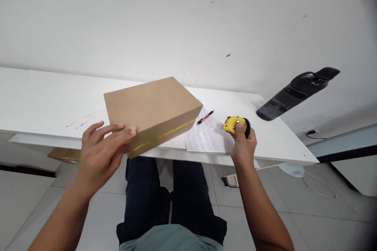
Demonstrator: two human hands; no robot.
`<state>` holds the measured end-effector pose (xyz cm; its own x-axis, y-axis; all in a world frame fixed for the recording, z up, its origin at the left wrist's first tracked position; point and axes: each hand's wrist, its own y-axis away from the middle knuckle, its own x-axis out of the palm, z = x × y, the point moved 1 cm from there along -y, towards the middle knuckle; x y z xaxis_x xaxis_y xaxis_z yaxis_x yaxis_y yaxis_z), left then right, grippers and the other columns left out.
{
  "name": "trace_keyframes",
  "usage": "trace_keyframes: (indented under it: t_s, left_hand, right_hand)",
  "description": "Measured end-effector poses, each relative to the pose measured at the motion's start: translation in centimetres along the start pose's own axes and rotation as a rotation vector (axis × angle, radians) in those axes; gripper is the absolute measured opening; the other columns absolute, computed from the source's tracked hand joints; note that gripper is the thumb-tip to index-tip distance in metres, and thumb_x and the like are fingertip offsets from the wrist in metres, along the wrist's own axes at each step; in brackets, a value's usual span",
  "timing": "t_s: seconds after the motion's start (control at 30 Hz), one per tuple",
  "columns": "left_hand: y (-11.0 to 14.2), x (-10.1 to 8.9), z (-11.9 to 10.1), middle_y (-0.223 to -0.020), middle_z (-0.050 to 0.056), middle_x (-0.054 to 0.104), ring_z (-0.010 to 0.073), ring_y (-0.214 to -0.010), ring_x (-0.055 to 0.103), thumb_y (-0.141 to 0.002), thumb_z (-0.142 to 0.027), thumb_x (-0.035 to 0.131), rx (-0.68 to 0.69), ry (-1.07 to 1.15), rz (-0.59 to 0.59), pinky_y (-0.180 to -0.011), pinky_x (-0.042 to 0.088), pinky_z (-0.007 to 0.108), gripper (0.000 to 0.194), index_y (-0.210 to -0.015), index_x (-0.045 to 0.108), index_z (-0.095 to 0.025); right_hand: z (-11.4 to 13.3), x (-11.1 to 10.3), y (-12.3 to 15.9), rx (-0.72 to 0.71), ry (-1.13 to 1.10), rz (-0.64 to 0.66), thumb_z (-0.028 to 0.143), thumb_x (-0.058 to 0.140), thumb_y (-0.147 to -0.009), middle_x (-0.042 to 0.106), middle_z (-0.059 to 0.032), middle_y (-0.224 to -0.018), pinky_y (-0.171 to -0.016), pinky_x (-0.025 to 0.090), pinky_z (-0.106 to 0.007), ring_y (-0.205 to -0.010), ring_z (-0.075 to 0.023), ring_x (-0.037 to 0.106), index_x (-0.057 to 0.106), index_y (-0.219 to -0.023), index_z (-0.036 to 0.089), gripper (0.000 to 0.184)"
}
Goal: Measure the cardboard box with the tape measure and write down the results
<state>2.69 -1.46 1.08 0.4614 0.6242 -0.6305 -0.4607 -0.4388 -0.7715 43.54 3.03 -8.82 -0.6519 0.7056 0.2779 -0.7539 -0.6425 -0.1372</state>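
1. Your left hand (101,151), open, has fingertips at the brown cardboard box (153,104) over the white table (59,98).
2. Your right hand (244,143) grips the yellow-and-black tape measure (234,123) near the written-on paper (203,137).

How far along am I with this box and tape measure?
Already done, seemingly: the yellow strip runs along the box. In hand: your right hand holds the tape measure; your left hand is at the box. Probably left: putting the tape measure down. The pen lies loose; I can't tell any reading.
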Motion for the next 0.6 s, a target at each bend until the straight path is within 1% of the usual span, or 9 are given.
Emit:
trace_keyframes:
  t_s: [0.07,0.13,0.2,0.3,0.33,0.37,0.4,0.5,0.6]
  left_hand:
    - [0.9,0.5,1.9,-0.110,0.000,0.079,0.0226,-0.116,0.068,-0.090,-0.003,0.062,-0.040,0.021,-0.077,-0.104,0.049,0.046,0.045,-0.126,0.063,-0.029]
    - [1.4,1.0,2.2,-0.111,0.002,0.078,0.0235,-0.124,0.064,-0.088,-0.001,0.061,-0.081,-0.007,-0.198,-0.102,0.051,0.045,0.047,-0.125,0.063,-0.029]
    - [1.5,1.4,0.5,-0.108,0.002,0.078,0.0227,-0.124,0.063,-0.087,-0.003,0.063,-0.062,-0.049,-0.299,-0.103,0.051,0.044,0.040,-0.117,0.064,-0.028]
    - [0.8,1.9,-4.4,-0.097,0.000,0.077,0.0184,-0.106,0.069,-0.095,-0.023,0.063,0.056,0.017,-0.302,-0.107,0.049,0.044,0.010,-0.103,0.064,-0.027]
    - [0.5,2.0,-6.1,-0.094,0.000,0.076,0.0174,-0.102,0.070,-0.097,-0.033,0.062,0.085,0.056,-0.295,-0.108,0.050,0.043,0.008,-0.101,0.064,-0.027]
    - [0.2,2.1,-7.5,-0.092,0.000,0.076,0.0166,-0.099,0.071,-0.097,-0.041,0.063,0.110,0.088,-0.294,-0.108,0.050,0.043,0.014,-0.099,0.064,-0.026]
    - [0.0,2.2,-8.7,-0.091,-0.001,0.075,0.0157,-0.097,0.071,-0.096,-0.044,0.065,0.126,0.111,-0.297,-0.108,0.051,0.042,0.017,-0.098,0.065,-0.026]
    - [-0.4,1.7,-10.2,-0.089,-0.002,0.077,0.0127,-0.093,0.073,-0.093,-0.030,0.071,0.141,0.143,-0.308,-0.104,0.054,0.036,0.007,-0.095,0.067,-0.024]
    - [-0.2,0.7,-9.6,-0.093,-0.002,0.079,0.0114,-0.093,0.073,-0.093,-0.018,0.067,0.168,0.090,-0.239,-0.108,0.050,0.036,0.007,-0.097,0.070,-0.023]
  right_hand:
    - [1.5,0.3,1.1,-0.067,-0.050,-0.009,0.055,0.080,-0.076,0.070,-0.0015,-0.101,-0.084,0.058,-0.035,-0.091,-0.0165,0.069,0.066,-0.106,0.019,0.049]
    - [3.1,0.7,2.9,-0.107,-0.092,0.024,0.054,0.081,-0.076,0.069,-0.0010,-0.103,-0.082,0.059,-0.035,-0.093,-0.0173,0.069,0.067,-0.107,0.021,0.048]
    - [4.6,1.3,5.2,-0.110,-0.098,0.102,0.053,0.084,-0.073,0.069,-0.0010,-0.102,-0.078,0.060,-0.035,-0.090,-0.0182,0.068,0.068,-0.109,0.023,0.050]
    - [5.7,1.9,8.8,-0.051,-0.088,0.322,0.058,0.087,-0.067,0.071,-0.0060,-0.108,-0.075,0.062,-0.037,-0.087,-0.0211,0.069,0.069,-0.116,0.024,0.062]
    - [5.9,2.0,9.8,-0.031,-0.086,0.418,0.060,0.088,-0.066,0.072,-0.0086,-0.113,-0.076,0.062,-0.037,-0.090,-0.0227,0.070,0.069,-0.120,0.025,0.067]
    - [5.9,2.0,10.8,-0.012,-0.083,0.523,0.061,0.089,-0.065,0.072,-0.0110,-0.119,-0.079,0.062,-0.037,-0.095,-0.0245,0.071,0.069,-0.123,0.025,0.071]
    - [5.8,2.0,11.7,0.003,-0.076,0.627,0.061,0.089,-0.065,0.072,-0.0125,-0.124,-0.083,0.062,-0.037,-0.100,-0.0261,0.071,0.069,-0.125,0.026,0.072]
    - [5.3,2.0,13.6,0.059,-0.056,0.898,0.060,0.086,-0.070,0.073,-0.0125,-0.125,-0.090,0.061,-0.040,-0.106,-0.0289,0.072,0.069,-0.129,0.028,0.070]
    - [5.1,2.4,14.2,0.105,-0.077,1.006,0.055,0.085,-0.074,0.077,-0.0101,-0.116,-0.088,0.062,-0.040,-0.099,-0.0283,0.075,0.069,-0.129,0.028,0.063]
